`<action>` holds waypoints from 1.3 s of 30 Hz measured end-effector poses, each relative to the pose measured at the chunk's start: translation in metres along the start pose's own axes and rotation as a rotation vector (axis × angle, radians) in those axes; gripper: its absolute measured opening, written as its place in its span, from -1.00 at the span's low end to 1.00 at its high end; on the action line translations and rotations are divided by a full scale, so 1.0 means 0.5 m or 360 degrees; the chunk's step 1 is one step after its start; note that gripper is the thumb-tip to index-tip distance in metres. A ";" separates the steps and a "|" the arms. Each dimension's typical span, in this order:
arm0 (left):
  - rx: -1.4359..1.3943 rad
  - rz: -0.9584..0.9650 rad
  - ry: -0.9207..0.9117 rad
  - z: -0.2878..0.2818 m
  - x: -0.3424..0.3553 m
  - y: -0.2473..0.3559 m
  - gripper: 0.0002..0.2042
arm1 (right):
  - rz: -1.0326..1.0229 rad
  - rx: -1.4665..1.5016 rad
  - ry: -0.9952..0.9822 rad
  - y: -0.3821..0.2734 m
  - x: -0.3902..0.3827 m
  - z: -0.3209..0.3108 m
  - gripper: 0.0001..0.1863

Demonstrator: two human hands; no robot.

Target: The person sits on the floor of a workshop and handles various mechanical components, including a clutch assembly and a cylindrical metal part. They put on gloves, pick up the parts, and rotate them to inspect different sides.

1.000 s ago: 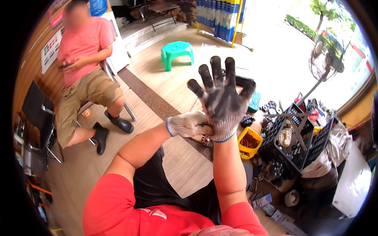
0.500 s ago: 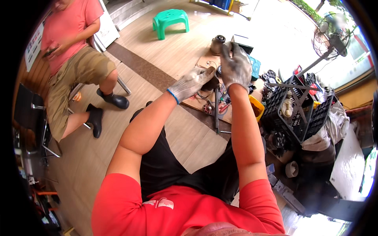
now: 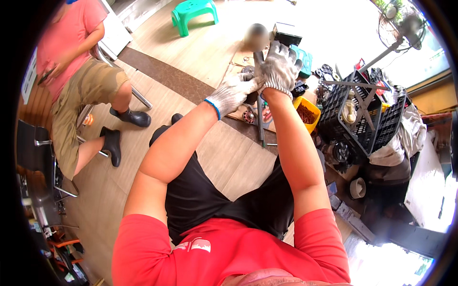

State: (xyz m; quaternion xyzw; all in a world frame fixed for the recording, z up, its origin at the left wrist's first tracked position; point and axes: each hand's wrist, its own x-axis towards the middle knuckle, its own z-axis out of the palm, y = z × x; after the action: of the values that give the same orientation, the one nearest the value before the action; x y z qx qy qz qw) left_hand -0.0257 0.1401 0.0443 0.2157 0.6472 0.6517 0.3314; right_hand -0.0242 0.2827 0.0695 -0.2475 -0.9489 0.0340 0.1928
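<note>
Both hands wear grey-white work gloves and meet over a low work board crowded with parts. My left hand is closed, its thumb and fingers pressed around a dark piece that is mostly hidden. Against it, my right hand has its fingers stretched and apart, back of the glove upward; its palm side is hidden. Below the hands an upright grey metal bar runs toward me. A round copper-coloured part lies left of the bar. Beyond the hands is a blurred, round, dark thing.
A yellow bin holds reddish-brown small pieces. Near it are a teal case, a black box and black crates. A fan stands far right, a green stool far left. A person sits at left.
My right hand has turned and lowered against my left hand, its fingers spreading. The view has shifted slightly, showing more of the yellow bin.
</note>
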 end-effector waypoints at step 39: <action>0.1465 0.1076 0.0078 0.094 -0.014 0.096 -0.76 | -0.0165 0.5483 -0.0868 0.036 -0.050 -0.232 -0.02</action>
State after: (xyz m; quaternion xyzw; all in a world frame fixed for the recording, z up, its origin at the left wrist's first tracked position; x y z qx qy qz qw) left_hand 0.0054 0.1707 0.0961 0.5176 0.7670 0.3772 -0.0388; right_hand 0.0486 0.2829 0.1649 -0.2634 -0.1604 -0.9492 -0.0622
